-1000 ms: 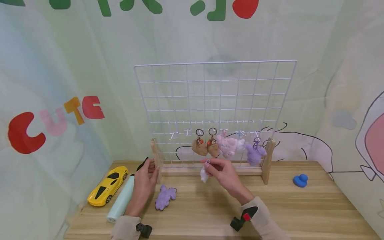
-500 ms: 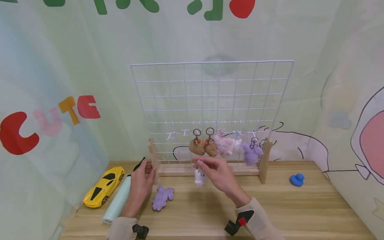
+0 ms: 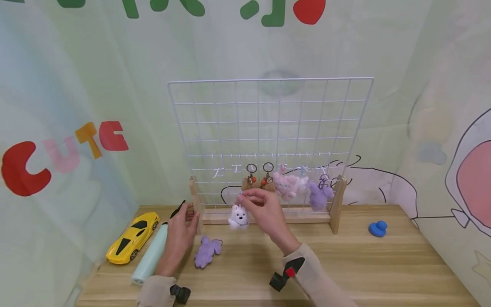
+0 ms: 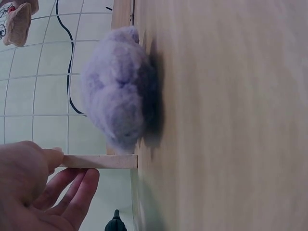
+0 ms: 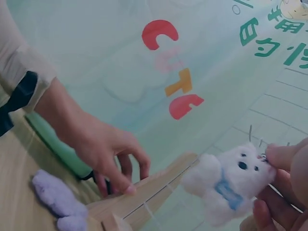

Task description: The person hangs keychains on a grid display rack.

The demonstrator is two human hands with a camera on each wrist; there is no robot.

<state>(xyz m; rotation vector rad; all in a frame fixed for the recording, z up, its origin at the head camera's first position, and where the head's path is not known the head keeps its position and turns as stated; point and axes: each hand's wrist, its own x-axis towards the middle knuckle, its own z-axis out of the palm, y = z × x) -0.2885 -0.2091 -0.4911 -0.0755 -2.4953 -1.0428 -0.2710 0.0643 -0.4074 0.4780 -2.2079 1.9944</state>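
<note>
My right hand (image 3: pixel 268 215) pinches a white plush dog keychain (image 3: pixel 238 217) by its top; the dog hangs upright before the lower part of the white wire grid rack (image 3: pixel 268 113). In the right wrist view the dog (image 5: pixel 228 180) has a black nose and a blue scarf. My left hand (image 3: pixel 179 234) grips the rack's left wooden upright (image 4: pixel 103 161), thumb on one side and fingers on the other. A purple plush keychain (image 3: pixel 207 252) lies on the table near that hand.
Small white hooks (image 3: pixel 236 168) line the grid. Brown keychains (image 3: pixel 251 184), a pink plush (image 3: pixel 285 185) and a purple plush (image 3: pixel 320 196) hang there. A yellow toy car (image 3: pixel 133 238) and mint cylinder (image 3: pixel 150 256) lie left; a blue duck (image 3: pixel 378 229) sits right.
My right hand has moved left and slightly up with the white plush dog, which has turned its face toward the head view. My left hand has stayed on the upright.
</note>
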